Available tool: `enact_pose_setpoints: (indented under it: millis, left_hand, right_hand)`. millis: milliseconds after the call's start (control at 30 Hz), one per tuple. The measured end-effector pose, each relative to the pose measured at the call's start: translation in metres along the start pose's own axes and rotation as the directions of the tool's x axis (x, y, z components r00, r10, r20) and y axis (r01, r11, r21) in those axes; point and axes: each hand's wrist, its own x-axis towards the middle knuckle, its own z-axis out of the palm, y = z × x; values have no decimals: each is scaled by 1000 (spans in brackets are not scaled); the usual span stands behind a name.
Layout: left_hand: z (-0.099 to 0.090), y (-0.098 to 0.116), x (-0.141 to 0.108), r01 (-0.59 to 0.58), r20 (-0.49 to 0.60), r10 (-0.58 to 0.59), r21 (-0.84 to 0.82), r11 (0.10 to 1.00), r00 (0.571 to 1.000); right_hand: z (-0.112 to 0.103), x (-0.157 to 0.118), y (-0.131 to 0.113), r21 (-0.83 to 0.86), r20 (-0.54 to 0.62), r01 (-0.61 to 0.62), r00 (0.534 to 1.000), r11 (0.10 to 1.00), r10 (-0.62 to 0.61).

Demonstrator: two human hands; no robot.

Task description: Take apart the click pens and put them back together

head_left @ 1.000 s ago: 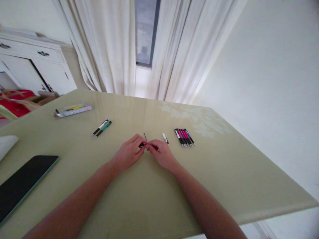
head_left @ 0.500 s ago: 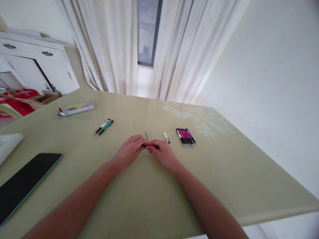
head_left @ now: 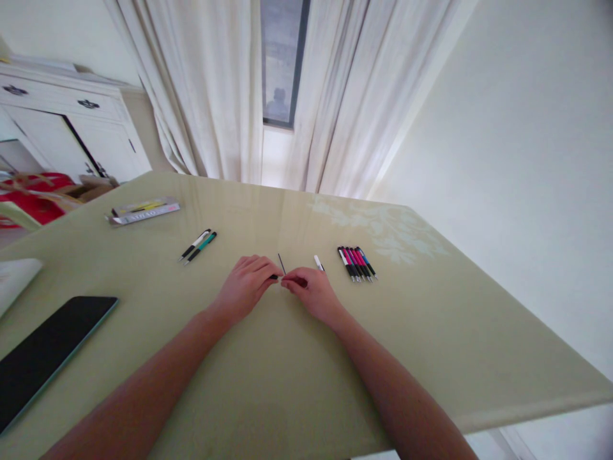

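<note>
My left hand [head_left: 245, 281] is closed on a small black piece [head_left: 274, 276] that looks like part of a pen. My right hand [head_left: 311, 291] is pinched just beside it, fingertips close to the left ones; whatever it grips is too small to make out. A thin dark refill [head_left: 281, 263] lies on the table just beyond my fingertips. Behind my right hand a white pen part [head_left: 318, 262] is partly hidden. To the right, several pens [head_left: 357, 264] lie side by side. A white pen [head_left: 195, 244] and a green pen [head_left: 201, 248] lie to the left.
On the pale green table [head_left: 268, 383], a black tablet-like slab [head_left: 52, 351] lies at the left, with a white object [head_left: 16, 281] behind it. A clear-and-white package [head_left: 146, 211] rests at the far left. Curtains [head_left: 211, 89] hang beyond the table.
My fingertips have drawn slightly apart, and my right hand now covers more of the white pen part's dark end.
</note>
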Motion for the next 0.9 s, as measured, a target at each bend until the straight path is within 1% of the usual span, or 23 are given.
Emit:
enact_pose_setpoints:
  millis: [100, 200, 300, 367, 467, 600, 700, 800, 867, 900]
  left_hand:
    - [5, -4, 0, 107, 22, -107, 21, 994, 994]
    - [11, -4, 0, 164, 114, -167, 32, 986, 979]
    - [16, -3, 1, 140, 218, -153, 72, 987, 964]
    - [18, -3, 1, 100, 257, -121, 93, 991, 959]
    - [19, -3, 1, 72, 265, -96, 100, 992, 960]
    - [20, -2, 0, 73, 224, -88, 75, 995, 970]
    - [18, -2, 1, 79, 193, -88, 57, 995, 977]
    - [13, -1, 3, 115, 110, -116, 21, 993, 987]
    - [10, 1, 4, 121, 40, -119, -38, 992, 992]
    - [9, 2, 5, 109, 8, -109, -79, 991, 994]
  right_hand:
    - [-6, 3, 3, -233, -69, -25, 998, 972, 9]
    - [-9, 7, 6, -435, -106, -99, 993, 895, 59]
    - [-8, 11, 7, -542, -98, -133, 991, 830, 95]
    - [-6, 12, 7, -575, -101, -142, 990, 806, 102]
    - [-5, 12, 8, -595, -105, -143, 989, 791, 101]
    - [-5, 12, 11, -589, -107, -133, 991, 797, 87]
    - [-7, 11, 12, -558, -127, -128, 990, 820, 68]
    - [-11, 8, 9, -471, -191, -115, 981, 875, 27]
    - [-13, 5, 5, -372, -206, -66, 978, 926, -14]
    - [-14, 3, 3, -311, -191, -26, 981, 950, -36]
